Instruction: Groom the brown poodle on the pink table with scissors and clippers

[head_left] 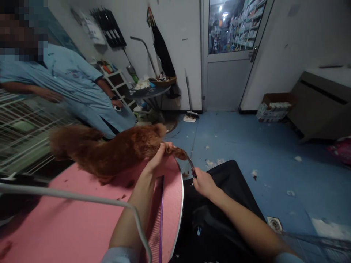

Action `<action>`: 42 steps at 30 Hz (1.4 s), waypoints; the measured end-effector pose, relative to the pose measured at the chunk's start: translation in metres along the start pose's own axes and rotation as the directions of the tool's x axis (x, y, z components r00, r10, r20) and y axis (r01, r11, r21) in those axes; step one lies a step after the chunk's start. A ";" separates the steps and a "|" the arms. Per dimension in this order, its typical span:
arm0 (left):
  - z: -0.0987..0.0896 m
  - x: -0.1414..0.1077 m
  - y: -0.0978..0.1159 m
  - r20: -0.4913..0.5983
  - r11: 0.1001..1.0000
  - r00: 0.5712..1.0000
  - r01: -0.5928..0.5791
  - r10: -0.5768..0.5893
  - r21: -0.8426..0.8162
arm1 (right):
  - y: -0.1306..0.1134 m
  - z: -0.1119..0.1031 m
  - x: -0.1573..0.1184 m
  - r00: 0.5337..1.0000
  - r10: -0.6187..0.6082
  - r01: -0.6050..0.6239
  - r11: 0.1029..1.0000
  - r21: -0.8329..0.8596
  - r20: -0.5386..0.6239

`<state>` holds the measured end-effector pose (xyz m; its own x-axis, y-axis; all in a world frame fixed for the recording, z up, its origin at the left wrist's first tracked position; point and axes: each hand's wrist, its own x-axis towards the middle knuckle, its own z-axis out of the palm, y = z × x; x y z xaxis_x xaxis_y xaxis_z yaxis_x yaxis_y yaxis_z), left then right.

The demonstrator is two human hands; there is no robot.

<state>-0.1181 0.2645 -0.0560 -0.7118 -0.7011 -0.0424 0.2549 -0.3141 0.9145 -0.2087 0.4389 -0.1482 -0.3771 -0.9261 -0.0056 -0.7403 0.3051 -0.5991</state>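
Your left hand (165, 149) holds dog's leg (174, 151), long axis pointing past right edge of surface (82, 230) toward your right hand (204, 181), gripping curved scissors (190, 163) at paw (182, 155).

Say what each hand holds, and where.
Left hand holds the brown dog by one outstretched leg; right hand holds apparent scissors by the handle end.

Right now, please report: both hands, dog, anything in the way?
Left hand: holding brown dog by leg. Right hand: curved tool at paw. Grey bar crosses before left forearm.
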 end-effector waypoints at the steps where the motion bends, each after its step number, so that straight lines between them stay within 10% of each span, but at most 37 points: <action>1: -0.001 0.001 -0.001 0.006 1.000 1.000 0.001 -0.001 0.007 | 0.000 0.000 0.000 1.000 -0.004 0.004 1.000 0.002 0.000; 27: -0.004 -0.007 0.006 -0.007 0.996 0.999 -0.038 0.037 -0.078 | 0.003 0.002 0.011 0.996 -0.094 0.093 0.991 0.096 0.005; 42: 0.005 -0.003 -0.001 -0.103 0.978 0.994 -0.003 -0.018 -0.209 | 0.013 0.014 0.042 0.938 -0.198 0.207 0.978 0.001 -0.285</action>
<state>-0.1191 0.2698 -0.0546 -0.6450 -0.7575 -0.1006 0.3883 -0.4383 0.8106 -0.2265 0.4005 -0.1679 -0.3660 -0.8656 0.3416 -0.8015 0.1067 -0.5884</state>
